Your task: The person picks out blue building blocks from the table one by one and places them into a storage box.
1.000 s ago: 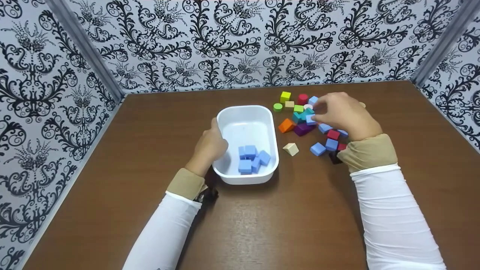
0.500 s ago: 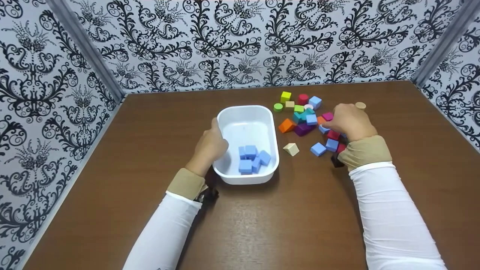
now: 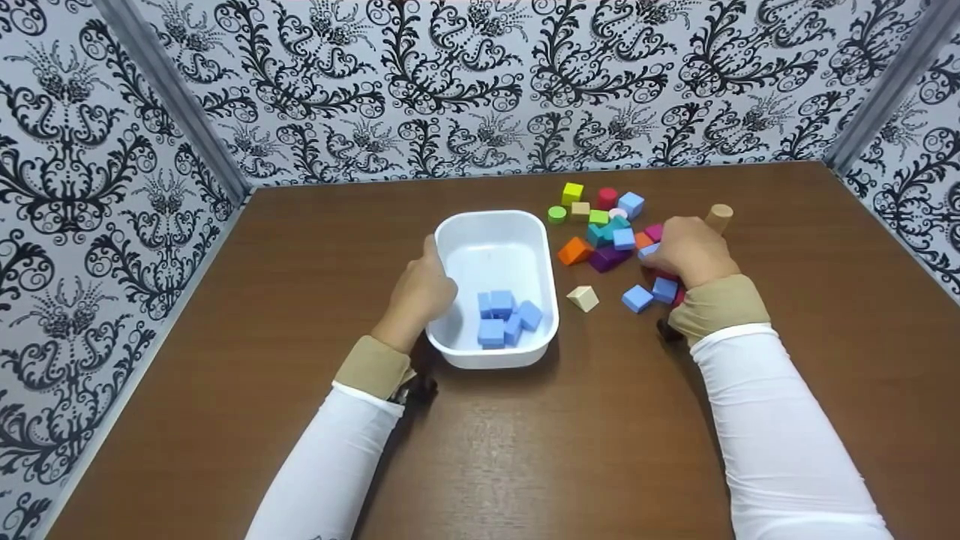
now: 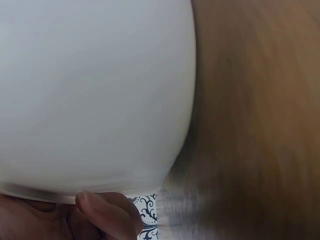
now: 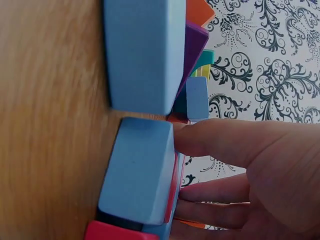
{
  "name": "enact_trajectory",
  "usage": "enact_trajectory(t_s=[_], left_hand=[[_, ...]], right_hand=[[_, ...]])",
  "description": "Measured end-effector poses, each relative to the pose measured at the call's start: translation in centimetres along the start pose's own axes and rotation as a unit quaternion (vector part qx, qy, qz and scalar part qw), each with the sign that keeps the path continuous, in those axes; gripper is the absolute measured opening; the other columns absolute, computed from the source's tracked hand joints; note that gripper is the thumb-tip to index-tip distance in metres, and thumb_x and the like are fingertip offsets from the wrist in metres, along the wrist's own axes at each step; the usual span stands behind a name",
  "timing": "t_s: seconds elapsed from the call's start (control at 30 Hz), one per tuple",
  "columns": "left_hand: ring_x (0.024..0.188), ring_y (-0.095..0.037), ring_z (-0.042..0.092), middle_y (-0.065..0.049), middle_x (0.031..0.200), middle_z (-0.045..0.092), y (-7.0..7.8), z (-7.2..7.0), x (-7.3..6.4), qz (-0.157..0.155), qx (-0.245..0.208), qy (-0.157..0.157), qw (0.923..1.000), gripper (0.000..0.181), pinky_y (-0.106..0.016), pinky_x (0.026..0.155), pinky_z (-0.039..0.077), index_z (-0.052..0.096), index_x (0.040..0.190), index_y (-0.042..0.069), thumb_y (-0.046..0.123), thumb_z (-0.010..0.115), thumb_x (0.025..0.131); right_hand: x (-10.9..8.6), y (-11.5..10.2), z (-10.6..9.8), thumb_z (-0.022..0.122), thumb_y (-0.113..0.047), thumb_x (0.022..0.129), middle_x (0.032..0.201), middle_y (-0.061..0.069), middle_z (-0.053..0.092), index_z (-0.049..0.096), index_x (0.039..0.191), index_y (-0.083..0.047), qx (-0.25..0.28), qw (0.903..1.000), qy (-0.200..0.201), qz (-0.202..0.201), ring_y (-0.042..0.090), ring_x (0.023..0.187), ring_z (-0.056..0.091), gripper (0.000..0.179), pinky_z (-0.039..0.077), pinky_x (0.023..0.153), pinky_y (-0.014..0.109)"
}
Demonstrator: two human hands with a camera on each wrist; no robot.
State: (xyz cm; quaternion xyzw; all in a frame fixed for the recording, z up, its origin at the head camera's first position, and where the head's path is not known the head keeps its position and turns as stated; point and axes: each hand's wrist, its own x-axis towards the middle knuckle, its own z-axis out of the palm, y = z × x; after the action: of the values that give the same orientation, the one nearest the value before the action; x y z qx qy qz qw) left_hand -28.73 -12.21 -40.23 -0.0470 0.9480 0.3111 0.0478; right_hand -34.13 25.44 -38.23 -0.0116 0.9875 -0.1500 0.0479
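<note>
My left hand (image 3: 425, 289) grips the left rim of a white plastic tub (image 3: 491, 360), which holds several light-blue toy blocks (image 3: 492, 331) at its near end. In the left wrist view the tub's outer wall (image 4: 100, 100) fills much of the picture, and fingers (image 4: 107, 212) bend at its rim. My right hand (image 3: 690, 247) reaches down into the block pile, its thumb near a blue block (image 3: 649, 252). In the right wrist view its thumb and fingers are spread apart and fairly straight, their tips partly hidden behind a blue block (image 5: 137, 170).
Right of the tub lie an orange block (image 3: 574, 251), a purple block (image 3: 609, 259) and a cream prism (image 3: 583, 298). A wooden cylinder (image 3: 718, 217) stands just beyond the right hand. Patterned walls (image 3: 480, 90) border the brown table (image 3: 315, 262).
My right hand let go of a blue block on the teal pieces, then moved right and nearer, down to another blue block. My left hand and the tub stayed still.
</note>
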Motion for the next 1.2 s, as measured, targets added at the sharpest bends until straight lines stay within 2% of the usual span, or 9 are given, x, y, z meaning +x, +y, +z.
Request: enact_trajectory(t_s=[0.53, 0.6, 0.77, 0.87, 1.07, 1.2], left_hand=[[0.118, -0.035, 0.064, -0.027, 0.144, 0.060, 0.1, 0.0, 0.0, -0.003, 0.000, 0.003, 1.0000, 0.083, -0.052, 0.098, 0.055, 0.008, 0.171, 0.006, 0.007, 0.051, 0.099], [0.119, -0.035, 0.064, -0.027, 0.146, 0.059, 0.1, 0.0, 0.0, -0.004, 0.000, 0.001, 1.0000, 0.083, -0.052, 0.098, 0.055, 0.008, 0.171, 0.006, 0.008, 0.050, 0.100], [0.109, -0.034, 0.067, -0.026, 0.138, 0.064, 0.0, 0.1, 0.2, -0.001, 0.005, -0.001, 1.0000, 0.083, -0.050, 0.091, 0.058, 0.007, 0.171, 0.007, 0.007, 0.049, 0.100], [0.105, -0.034, 0.068, -0.026, 0.135, 0.066, -0.1, 0.1, 0.3, -0.003, 0.008, 0.000, 1.0000, 0.083, -0.049, 0.088, 0.059, 0.007, 0.171, 0.007, 0.007, 0.049, 0.100], [0.107, -0.034, 0.067, -0.026, 0.136, 0.065, 0.0, 0.1, 0.3, -0.004, 0.008, 0.001, 1.0000, 0.083, -0.050, 0.091, 0.058, 0.007, 0.171, 0.007, 0.007, 0.050, 0.100], [0.108, -0.034, 0.067, -0.026, 0.136, 0.065, -0.1, 0.1, 0.3, -0.003, 0.008, 0.002, 1.0000, 0.083, -0.050, 0.091, 0.058, 0.007, 0.171, 0.007, 0.007, 0.050, 0.100]], right_hand=[[-0.3, -0.1, -0.5, 0.073, -0.030, 0.083, 0.105, 0.032, 0.062, 0.064, 0.107, 0.011, -0.001, 0.9999, -0.009, 0.013, 0.040, 0.084, 0.059, 0.049, 0.053, 0.072, 0.052], [-0.4, -0.1, -0.7, 0.075, -0.031, 0.084, 0.104, 0.031, 0.062, 0.063, 0.105, 0.010, 0.002, 0.9999, -0.009, 0.009, 0.039, 0.083, 0.059, 0.048, 0.052, 0.072, 0.052], [-0.6, -0.1, -1.3, 0.075, -0.031, 0.083, 0.098, 0.027, 0.062, 0.063, 0.089, 0.003, 0.014, 0.9999, 0.005, -0.005, 0.037, 0.079, 0.057, 0.037, 0.050, 0.069, 0.050], [-0.8, -0.2, -1.7, 0.075, -0.030, 0.082, 0.096, 0.025, 0.062, 0.062, 0.086, 0.001, 0.021, 0.9997, 0.009, -0.007, 0.037, 0.078, 0.057, 0.034, 0.049, 0.068, 0.049], [-1.4, -0.8, -2.4, 0.076, -0.032, 0.082, 0.093, 0.024, 0.059, 0.061, 0.081, 0.000, 0.025, 0.9994, 0.023, -0.003, 0.043, 0.093, 0.045, 0.035, 0.046, 0.073, 0.051], [-1.7, -1.6, -2.8, 0.078, -0.033, 0.082, 0.089, 0.022, 0.063, 0.063, 0.081, 0.000, 0.032, 0.9987, 0.037, -0.018, 0.045, 0.093, 0.044, 0.036, 0.039, 0.078, 0.052]])
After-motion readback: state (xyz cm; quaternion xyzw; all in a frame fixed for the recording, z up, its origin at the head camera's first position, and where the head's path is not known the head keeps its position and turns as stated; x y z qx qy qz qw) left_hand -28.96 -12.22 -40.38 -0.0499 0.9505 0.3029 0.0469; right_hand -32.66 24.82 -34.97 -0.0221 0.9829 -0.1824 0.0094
